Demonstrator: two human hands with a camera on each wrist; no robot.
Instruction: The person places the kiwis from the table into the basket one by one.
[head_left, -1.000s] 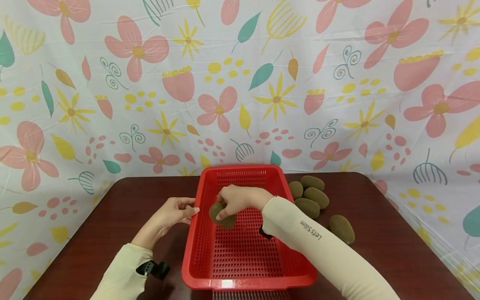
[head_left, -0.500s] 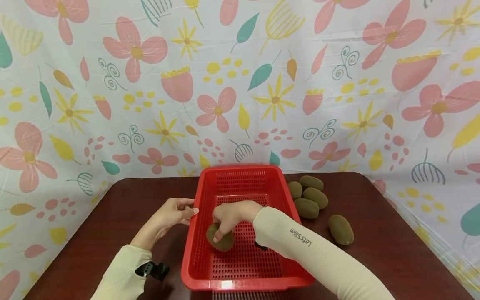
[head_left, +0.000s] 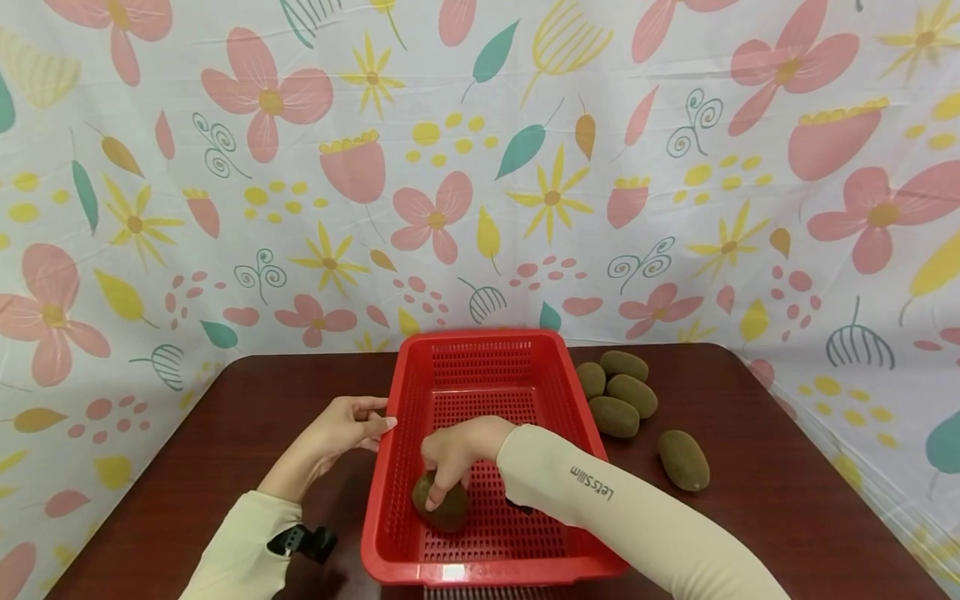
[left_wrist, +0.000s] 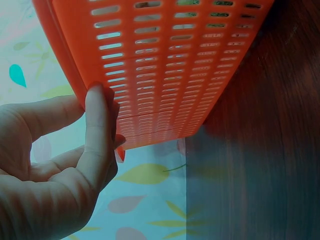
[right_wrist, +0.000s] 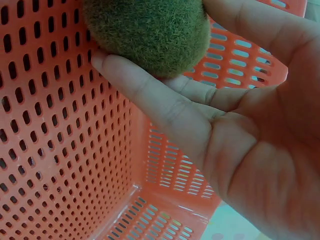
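Observation:
In the head view my right hand (head_left: 455, 452) reaches into the red plastic basket (head_left: 517, 567) and holds a fuzzy brown-green kiwi (head_left: 452, 512) low down, near the left wall and front end. The right wrist view has this kiwi (right_wrist: 150, 35) between thumb and fingers, with the fingertips right at the slotted floor. My left hand (head_left: 347, 427) pinches the basket's left rim. Seen from the left wrist, the thumb and fingers (left_wrist: 95, 132) grip that rim from both sides, and the basket's slotted outer wall (left_wrist: 165, 65) stretches away to the right.
To the right of the basket several kiwis (head_left: 632, 395) lie in a cluster on the dark wooden table (head_left: 300, 375). A single kiwi (head_left: 683, 460) lies apart, closer to the front. Behind the table hangs a floral curtain (head_left: 480, 208).
My right hand has moved the kiwi toward the basket's front end and lower into it. The left hand has stayed at the rim.

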